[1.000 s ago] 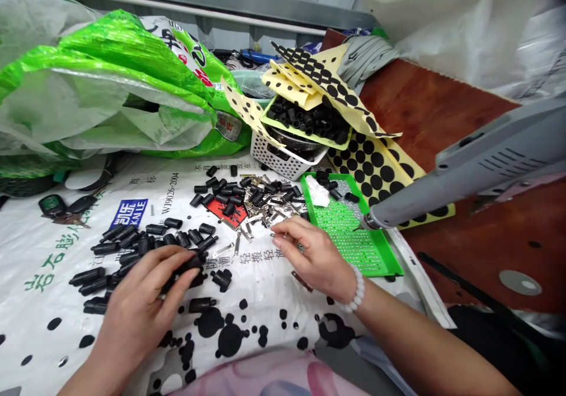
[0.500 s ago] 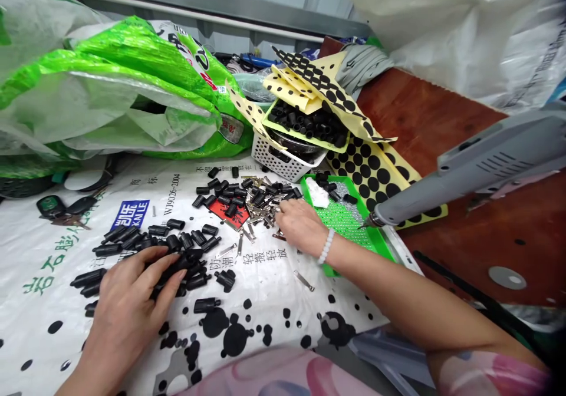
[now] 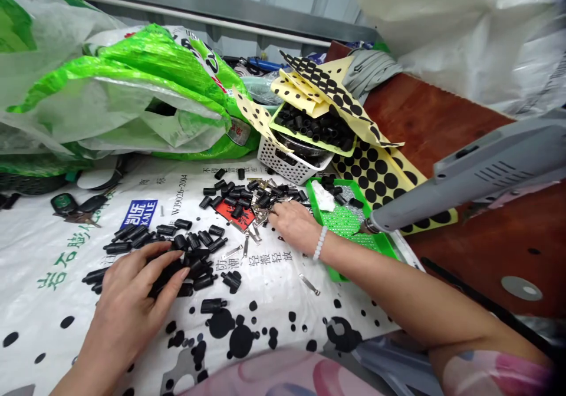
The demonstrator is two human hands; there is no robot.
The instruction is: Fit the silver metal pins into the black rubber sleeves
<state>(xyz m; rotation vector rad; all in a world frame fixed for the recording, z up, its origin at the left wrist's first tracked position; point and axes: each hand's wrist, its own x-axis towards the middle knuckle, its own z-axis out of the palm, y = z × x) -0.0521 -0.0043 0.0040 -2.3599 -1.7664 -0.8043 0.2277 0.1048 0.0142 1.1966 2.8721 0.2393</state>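
Over the printed white sack (image 3: 57, 302) spread on the bench, head view: two hands, well apart. Left hand (image 3: 128, 302) sits near-left, palm down, fingers curled over a heap of black plastic pieces (image 3: 194, 260); touching them, can't tell if any are gripped. Right hand (image 3: 294, 222) reaches far-right, wrist bent, fingertips (image 3: 276, 213) down among metal clips (image 3: 265, 207); can't tell if it's pinching one. White beaded bracelet (image 3: 320, 243) on that wrist.

Containers: one white plastic basket (image 3: 283, 166) far off, a metal bowl (image 3: 300, 144) in it, and on top a lime tray (image 3: 305, 142) filled with black tubes (image 3: 312, 128), too many to count. One green tray (image 3: 340, 181) just right of the right hand, with a white wad (image 3: 322, 195) and small beads (image 3: 340, 222).

Counts: black pieces on the sack, dozens; clips, dozens, beside one red card (image 3: 232, 214); one lone clip (image 3: 308, 284) near. Sheets of black dots (image 3: 375, 175) lie by the green tray; one grey power tool (image 3: 495, 172) points at it from the right.
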